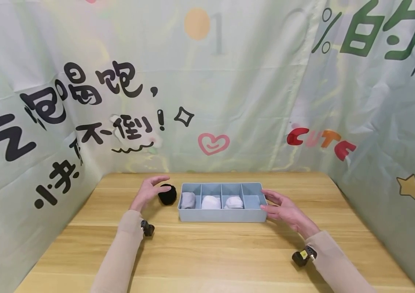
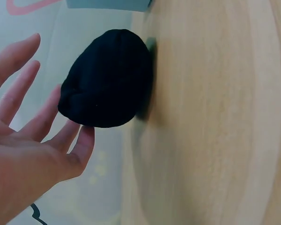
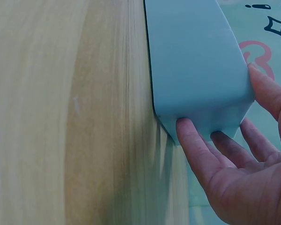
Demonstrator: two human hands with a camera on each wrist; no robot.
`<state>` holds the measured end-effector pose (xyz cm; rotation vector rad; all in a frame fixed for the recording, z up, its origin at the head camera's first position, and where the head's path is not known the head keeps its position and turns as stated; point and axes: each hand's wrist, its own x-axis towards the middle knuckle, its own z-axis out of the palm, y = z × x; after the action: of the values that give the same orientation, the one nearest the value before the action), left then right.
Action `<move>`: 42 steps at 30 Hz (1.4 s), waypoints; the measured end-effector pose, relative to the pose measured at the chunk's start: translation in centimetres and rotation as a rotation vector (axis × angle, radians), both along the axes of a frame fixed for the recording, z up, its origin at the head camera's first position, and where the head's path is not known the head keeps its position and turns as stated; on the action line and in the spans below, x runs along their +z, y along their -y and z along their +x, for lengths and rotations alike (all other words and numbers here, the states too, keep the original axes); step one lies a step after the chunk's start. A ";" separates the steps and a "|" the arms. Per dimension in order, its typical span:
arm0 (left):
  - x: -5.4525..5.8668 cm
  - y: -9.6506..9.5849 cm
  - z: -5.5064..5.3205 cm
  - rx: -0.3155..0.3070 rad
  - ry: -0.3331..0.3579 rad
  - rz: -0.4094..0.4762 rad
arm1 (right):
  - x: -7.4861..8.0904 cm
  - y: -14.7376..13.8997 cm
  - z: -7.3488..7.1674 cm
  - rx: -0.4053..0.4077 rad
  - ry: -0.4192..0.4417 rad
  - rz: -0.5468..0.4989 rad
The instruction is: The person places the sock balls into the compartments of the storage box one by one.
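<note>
A black rolled sock [image 1: 167, 195] rests on the table left of a blue-grey divided box [image 1: 222, 215]. My left hand [image 1: 148, 192] is right beside the sock, fingers spread and thumb overlapping its top in the head view. In the left wrist view the sock [image 2: 107, 82] bulges in front of the loosely bent fingers [image 2: 49, 115], fingertips close to its edge. My right hand [image 1: 284, 208] touches the right end of the box. The right wrist view has fingertips against the end wall [image 3: 210, 117] and the thumb at the upper corner.
The box has a row of compartments. From the left lie a grey rolled sock [image 1: 188, 200], a white one [image 1: 211, 202] and another white one [image 1: 234, 202]; the rightmost compartment shows a bare floor [image 1: 253, 202]. Printed cloth [image 1: 251, 101] surrounds the wooden table [image 1: 211, 256].
</note>
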<state>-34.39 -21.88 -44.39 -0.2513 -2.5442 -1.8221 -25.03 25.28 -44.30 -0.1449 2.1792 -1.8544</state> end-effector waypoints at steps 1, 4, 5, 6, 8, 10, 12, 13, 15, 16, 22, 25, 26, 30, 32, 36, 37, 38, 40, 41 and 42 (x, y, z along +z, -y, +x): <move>-0.1 -0.1 -0.1 -0.003 0.001 -0.006 | 0.0 0.0 0.0 0.003 -0.002 0.001; -0.1 -0.3 -0.2 -0.026 0.007 -0.043 | 0.1 0.0 0.0 -0.001 -0.002 0.002; -0.1 -0.3 -0.3 -0.035 0.015 -0.053 | 0.1 0.0 0.0 -0.003 -0.001 0.004; -0.1 -0.4 -0.3 -0.048 0.024 -0.062 | 0.1 0.0 0.0 -0.004 -0.001 0.004; -0.2 -0.5 -0.5 -0.071 0.043 -0.082 | 0.1 0.0 0.0 -0.006 0.001 0.003; -0.4 -0.5 -0.7 -0.083 0.067 -0.087 | 0.0 0.0 0.0 -0.009 0.002 0.001; -0.6 -0.4 -0.9 -0.094 0.085 -0.087 | 0.0 0.0 0.0 -0.004 -0.002 -0.003; -0.7 -0.4 -1.0 -0.098 0.092 -0.088 | 0.0 0.0 0.0 -0.003 -0.002 -0.002; -0.9 -0.4 -1.1 -0.103 0.112 -0.083 | -0.1 0.0 0.0 -0.009 0.002 0.001; -1.0 -0.3 -1.2 -0.108 0.123 -0.077 | -0.1 0.0 -0.1 -0.012 0.004 0.002; -1.4 -0.3 -1.6 -0.118 0.153 -0.078 | -0.3 -0.1 -0.1 -0.008 0.008 0.006; -1.5 -0.3 -1.7 -0.118 0.154 -0.098 | -0.3 0.0 -0.1 -0.012 0.010 0.002; -1.5 -0.2 -1.7 -0.113 0.161 -0.101 | -0.3 -0.1 -0.1 -0.009 0.008 0.003; -1.5 -0.1 -1.7 -0.095 0.170 -0.122 | -0.4 -0.1 -0.2 -0.010 0.009 0.002; -1.4 -0.1 -1.7 -0.085 0.173 -0.132 | -0.4 -0.2 -0.3 -0.012 0.009 0.001; -1.3 0.0 -1.7 -0.070 0.177 -0.135 | -0.4 -0.2 -0.3 -0.016 0.010 -0.005; -1.3 0.0 -1.7 -0.067 0.177 -0.137 | -0.3 -0.3 -0.3 -0.015 0.008 -0.005; -1.3 0.0 -1.7 -0.063 0.176 -0.140 | -0.3 -0.3 -0.3 -0.013 0.006 -0.005; -1.2 -0.1 -1.6 -0.052 0.171 -0.146 | -0.3 -0.2 -0.3 -0.014 0.006 -0.004; -1.1 -0.1 -1.5 -0.047 0.167 -0.151 | -0.3 -0.2 -0.3 -0.015 0.008 -0.004; -1.1 -0.1 -1.5 -0.044 0.157 -0.157 | -0.3 -0.2 -0.3 -0.018 0.010 -0.004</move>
<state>-35.92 -21.75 -45.52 -0.1720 -2.8153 -1.7223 -25.30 25.50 -44.61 -0.1170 2.1767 -1.8651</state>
